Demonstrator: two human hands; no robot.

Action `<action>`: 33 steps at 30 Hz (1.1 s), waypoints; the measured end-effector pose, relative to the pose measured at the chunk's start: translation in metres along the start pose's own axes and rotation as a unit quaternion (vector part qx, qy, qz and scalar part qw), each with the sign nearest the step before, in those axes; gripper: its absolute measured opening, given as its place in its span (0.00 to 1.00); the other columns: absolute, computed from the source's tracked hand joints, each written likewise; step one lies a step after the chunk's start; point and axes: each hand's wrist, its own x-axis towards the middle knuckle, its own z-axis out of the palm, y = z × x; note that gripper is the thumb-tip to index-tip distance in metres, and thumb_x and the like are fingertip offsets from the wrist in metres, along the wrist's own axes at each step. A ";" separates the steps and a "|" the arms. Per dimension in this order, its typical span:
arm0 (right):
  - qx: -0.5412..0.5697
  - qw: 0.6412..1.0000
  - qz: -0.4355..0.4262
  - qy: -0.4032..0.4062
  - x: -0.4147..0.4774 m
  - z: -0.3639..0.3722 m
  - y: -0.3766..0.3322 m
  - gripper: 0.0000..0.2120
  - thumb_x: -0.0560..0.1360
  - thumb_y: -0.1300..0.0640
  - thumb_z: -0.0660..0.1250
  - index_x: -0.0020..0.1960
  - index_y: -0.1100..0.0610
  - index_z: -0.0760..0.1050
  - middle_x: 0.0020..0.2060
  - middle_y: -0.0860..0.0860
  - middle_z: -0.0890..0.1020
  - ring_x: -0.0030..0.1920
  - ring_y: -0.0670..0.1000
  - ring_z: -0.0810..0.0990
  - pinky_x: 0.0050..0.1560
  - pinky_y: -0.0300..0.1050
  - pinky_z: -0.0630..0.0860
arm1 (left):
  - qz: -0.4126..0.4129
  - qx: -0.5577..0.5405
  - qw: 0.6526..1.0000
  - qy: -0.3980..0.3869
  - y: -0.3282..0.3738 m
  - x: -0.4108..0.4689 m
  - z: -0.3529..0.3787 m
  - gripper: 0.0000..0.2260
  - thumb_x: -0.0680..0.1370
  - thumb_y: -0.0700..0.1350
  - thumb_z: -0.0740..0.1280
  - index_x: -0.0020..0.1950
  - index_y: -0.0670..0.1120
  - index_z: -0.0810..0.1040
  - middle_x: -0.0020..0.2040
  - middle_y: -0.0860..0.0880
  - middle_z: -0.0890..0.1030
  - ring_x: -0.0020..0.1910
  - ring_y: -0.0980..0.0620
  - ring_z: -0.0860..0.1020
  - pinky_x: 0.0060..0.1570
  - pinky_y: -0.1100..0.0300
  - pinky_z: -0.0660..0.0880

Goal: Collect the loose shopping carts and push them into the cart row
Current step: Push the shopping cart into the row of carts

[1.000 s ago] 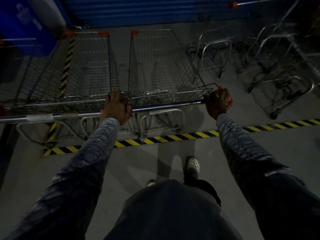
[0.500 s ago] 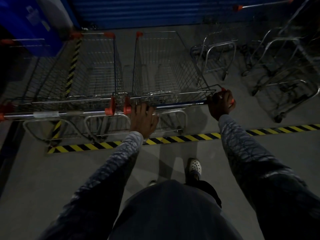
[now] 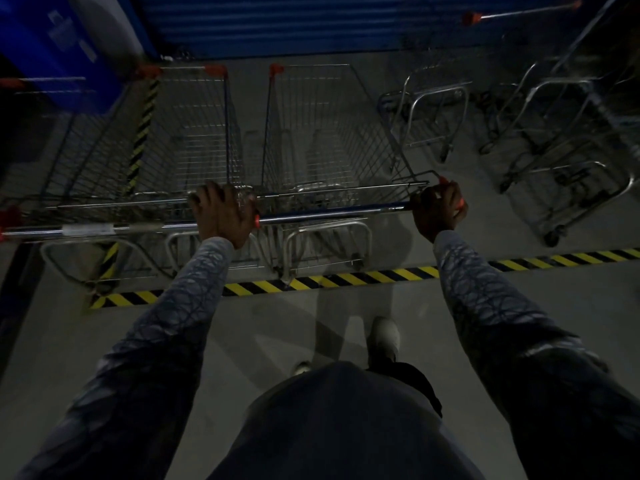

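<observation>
The right hand [image 3: 438, 209] is closed round the right end of the right cart's [image 3: 332, 133] handle. The left hand [image 3: 223, 214] lies where the two handles meet, fingers curled over the end of the left cart's [image 3: 194, 140] bar, just beside the right cart's orange cap [image 3: 257, 221]. Both carts stand side by side past the striped floor tape [image 3: 346, 278], noses toward the blue wall [image 3: 311, 26]. The right cart looks about level with its neighbour, so the push seems nearly finished.

The main risk is at the left hand. It sits at the seam between two handles, and if either cart shifts sideways the fingers could be pinched between the caps. An uneven push could also twist the right cart, so that its wire side catches the left cart's basket. A hard shove could run both noses into the wall.

Room is tight. Only a narrow gap shows between the baskets, and a short strip of floor [image 3: 277, 341] lies before the wall. Bare trolley frames [image 3: 429, 112] stand near the right cart's right side, with more [image 3: 571, 188] further right. Open floor lies behind the tape, round the person's shoe [image 3: 384, 334].
</observation>
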 end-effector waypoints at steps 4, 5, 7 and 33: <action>-0.001 0.999 0.025 0.034 -0.004 0.000 -0.007 0.22 0.80 0.47 0.64 0.68 0.59 0.72 0.76 0.59 0.61 0.79 0.58 0.53 0.76 0.62 0.44 | -0.007 0.017 1.000 -0.009 -0.001 -0.003 0.003 0.25 0.81 0.61 0.54 0.60 0.40 0.74 0.62 0.34 0.73 0.63 0.35 0.69 0.64 0.38 0.61; 0.000 0.999 0.024 0.042 -0.006 -0.001 -0.008 0.21 0.80 0.48 0.64 0.68 0.60 0.72 0.77 0.59 0.61 0.79 0.58 0.52 0.76 0.61 0.44 | -0.005 0.019 1.000 -0.006 0.000 -0.003 0.002 0.25 0.81 0.60 0.54 0.60 0.40 0.74 0.62 0.34 0.73 0.63 0.35 0.69 0.64 0.39 0.61; -0.011 0.999 0.015 0.052 -0.007 -0.002 -0.010 0.21 0.81 0.48 0.64 0.68 0.59 0.73 0.77 0.58 0.60 0.79 0.58 0.52 0.76 0.61 0.44 | -0.005 0.018 1.000 0.001 0.001 -0.003 0.002 0.24 0.81 0.60 0.54 0.60 0.41 0.74 0.62 0.35 0.73 0.62 0.36 0.69 0.63 0.39 0.61; -0.049 0.996 -0.030 0.075 -0.013 0.021 0.008 0.25 0.77 0.40 0.52 0.60 0.55 0.77 0.78 0.57 0.61 0.79 0.58 0.53 0.72 0.58 0.47 | -0.071 -0.012 0.997 -0.037 0.006 0.000 0.005 0.29 0.78 0.55 0.50 0.72 0.42 0.73 0.73 0.30 0.66 0.74 0.30 0.61 0.71 0.33 0.53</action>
